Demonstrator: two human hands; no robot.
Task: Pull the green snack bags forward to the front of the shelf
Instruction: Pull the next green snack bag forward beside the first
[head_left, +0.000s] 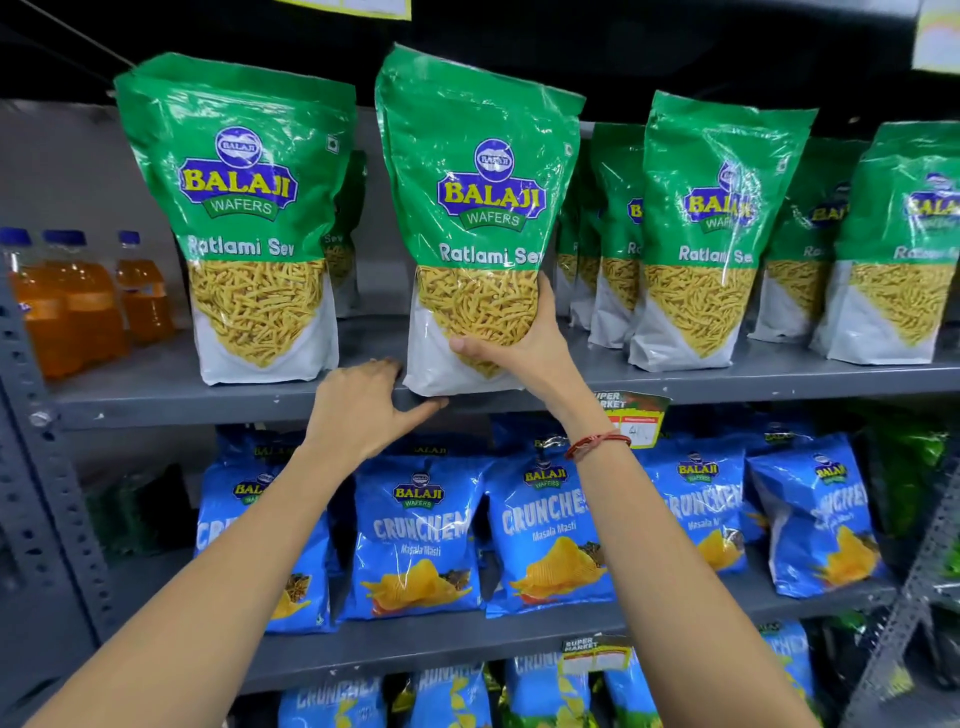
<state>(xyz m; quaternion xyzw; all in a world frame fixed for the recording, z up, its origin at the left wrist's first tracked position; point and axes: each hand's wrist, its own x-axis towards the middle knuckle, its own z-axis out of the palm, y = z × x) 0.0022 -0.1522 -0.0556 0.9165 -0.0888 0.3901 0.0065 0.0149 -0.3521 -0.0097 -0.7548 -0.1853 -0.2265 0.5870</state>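
Right hand (511, 343) grips lower right side of the centre Ratlami Sev bag (478, 218), upright at the front lip of the grey shelf (727, 379). Left hand (363, 410), loosely open, touches its bottom left corner. Second front bag (244, 218) stands left; orange drink bottles (78, 296) beyond. Other green bags (711, 228) sit further back, right. Blue Crunchex bags (421, 535) below.

Both forearms are showing bare from the bottom edge of the picture up to the hands, with no sleeves reaching into view. The left hand (363, 410) is wearing no ring, watch or band. The right hand (524, 343) is also bare, and a thin red thread bracelet (597, 445) is circling its wrist.
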